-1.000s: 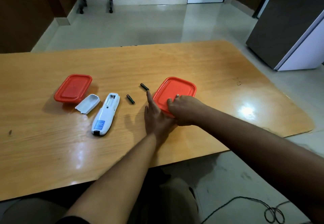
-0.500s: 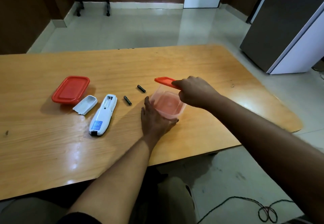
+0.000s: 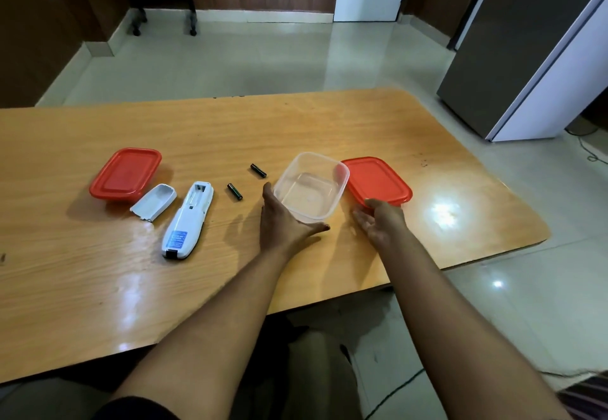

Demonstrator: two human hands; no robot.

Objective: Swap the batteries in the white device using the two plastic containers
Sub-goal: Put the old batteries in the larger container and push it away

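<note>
A clear plastic container (image 3: 311,186) stands open and looks empty; my left hand (image 3: 284,222) cups its near left side. Its red lid (image 3: 376,180) lies flat on the table just right of it, and my right hand (image 3: 381,222) rests open at the lid's near edge, fingers apart. The white device (image 3: 188,220) lies face down with its battery bay open and empty. Its cover (image 3: 154,202) lies to its left. Two black batteries (image 3: 234,191) (image 3: 258,170) lie loose between device and container. A second container with a red lid (image 3: 126,173) stays closed at the left.
The wooden table (image 3: 329,117) has its rounded right corner near my right hand and its front edge close to my body. A grey cabinet (image 3: 526,44) stands on the tiled floor to the right. A cable (image 3: 394,390) lies on the floor below.
My right hand lifted the red lid off the clear container, laid it on the table to the right and let go. My left hand stayed on the container.
</note>
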